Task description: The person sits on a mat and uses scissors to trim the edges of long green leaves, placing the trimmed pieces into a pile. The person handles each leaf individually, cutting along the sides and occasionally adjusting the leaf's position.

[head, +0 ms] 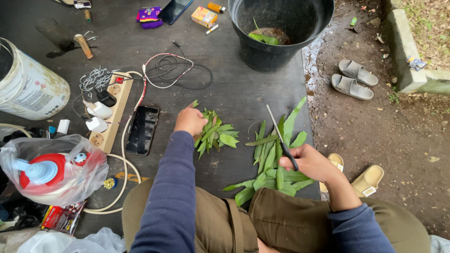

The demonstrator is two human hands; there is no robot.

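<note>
Seated on a dark ribbed floor mat (pixel 243 93), a person closes the left hand (pixel 190 121) on a small heap of short cut green leaves (pixel 215 135), which fans out toward three o'clock from that hand. The right hand (pixel 310 161) is clamped on slim black-handled scissors (pixel 281 136), blades pointing to eleven o'clock. Beneath them long narrow green leaves (pixel 272 161) lie along a twelve-to-six axis, nearer the right hand; a black plastic bucket (pixel 276 35) stands at twelve o'clock.

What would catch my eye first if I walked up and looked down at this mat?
Most likely the bright green leaves on the dark mat: a small bunch of cut leaves under the left hand, and a bigger pile of long leaves near the right hand, which grips scissors. Behind them stands a large black pot, and at the left a white power strip beside a dark phone.
</note>
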